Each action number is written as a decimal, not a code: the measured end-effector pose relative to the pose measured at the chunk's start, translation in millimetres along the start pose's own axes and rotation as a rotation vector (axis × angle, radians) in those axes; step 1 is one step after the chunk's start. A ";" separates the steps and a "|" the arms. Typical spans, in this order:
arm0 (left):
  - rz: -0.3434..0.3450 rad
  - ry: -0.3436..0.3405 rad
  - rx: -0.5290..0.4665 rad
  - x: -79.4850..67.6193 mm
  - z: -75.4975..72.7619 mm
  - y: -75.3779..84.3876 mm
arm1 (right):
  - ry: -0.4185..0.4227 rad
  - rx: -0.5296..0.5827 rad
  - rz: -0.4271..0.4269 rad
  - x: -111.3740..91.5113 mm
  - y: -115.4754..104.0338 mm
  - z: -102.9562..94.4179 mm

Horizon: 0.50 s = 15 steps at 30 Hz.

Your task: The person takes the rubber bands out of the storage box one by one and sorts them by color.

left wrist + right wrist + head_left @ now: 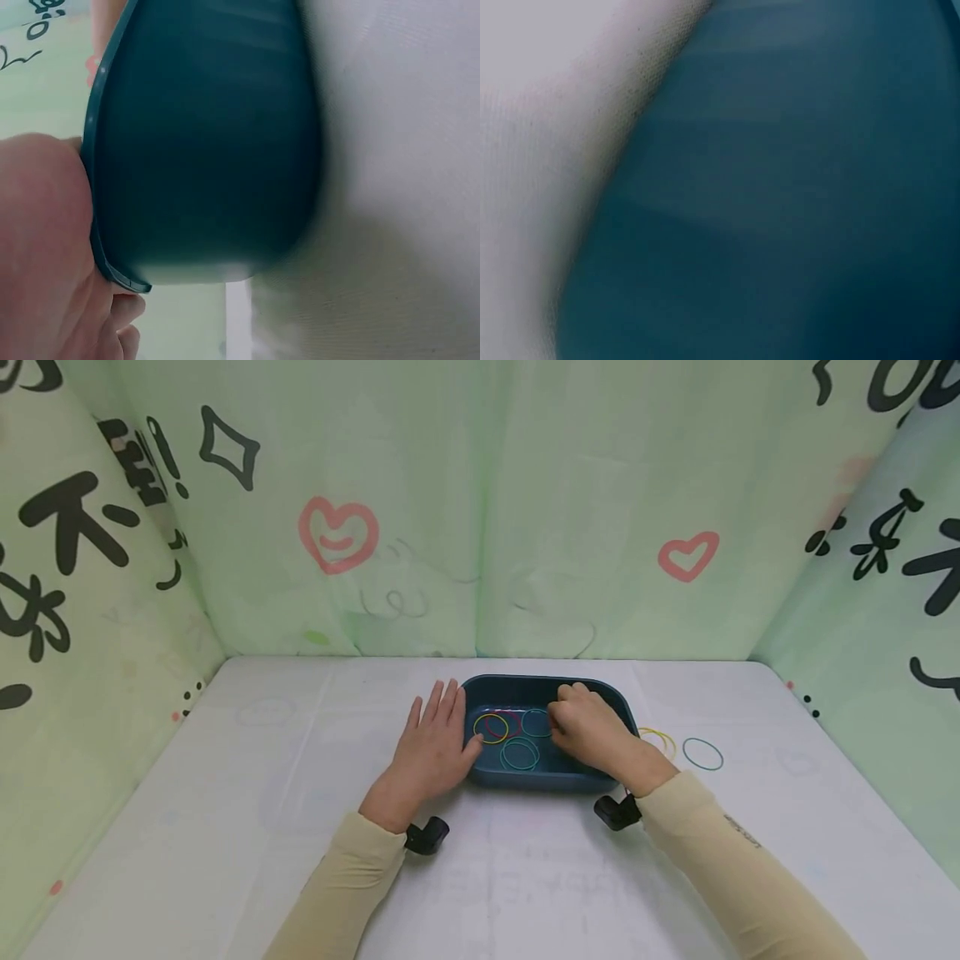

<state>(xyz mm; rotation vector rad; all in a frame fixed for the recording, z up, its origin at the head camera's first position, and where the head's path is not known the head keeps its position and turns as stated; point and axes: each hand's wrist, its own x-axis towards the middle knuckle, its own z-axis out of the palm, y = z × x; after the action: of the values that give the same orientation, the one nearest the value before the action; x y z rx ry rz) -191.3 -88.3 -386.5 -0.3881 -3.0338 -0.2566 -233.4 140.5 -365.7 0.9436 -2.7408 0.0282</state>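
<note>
A dark blue plastic bin (558, 781) stands on the white table, with several rubber bands inside. Yellow (475, 731) and red (517, 719) rubber bands overlap at its left end; teal rubber bands (520, 768) lie nearer the front. My left hand (431, 752) rests along the bin's left rim, fingers straight and thumb over the edge. Over the bin's right part is my right hand (588, 727), its fingers bent downward. Another teal rubber band (525, 714) reaches up to those fingers in the head view. The right fingertips are hidden, so I cannot tell whether they hold anything.
Right of the bin, yellow rubber bands (667, 739) lie by its wall, partly behind my right wrist. A teal rubber band (702, 767) lies farther right on the table (780, 827). Pale green printed curtains (525, 485) enclose the back and both sides.
</note>
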 end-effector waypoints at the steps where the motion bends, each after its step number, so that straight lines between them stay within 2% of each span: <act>1: -0.001 0.000 0.001 -0.2 0.2 0.2 | -0.005 0.002 0.000 0.8 -0.4 0.3; 5: 0.001 0.006 0.007 -0.5 1.7 0.1 | -0.036 0.012 0.013 2.9 -1.7 2.7; 15: 0.002 0.012 -0.013 -1.7 1.1 0.7 | -0.056 -0.006 0.010 7.5 -2.4 12.3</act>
<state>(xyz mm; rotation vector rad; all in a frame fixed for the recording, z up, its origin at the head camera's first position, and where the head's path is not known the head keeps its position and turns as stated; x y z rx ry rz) -189.6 -87.8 -387.7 -0.3895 -3.0211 -0.2776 -240.3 132.9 -376.1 0.9436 -2.7947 -0.0043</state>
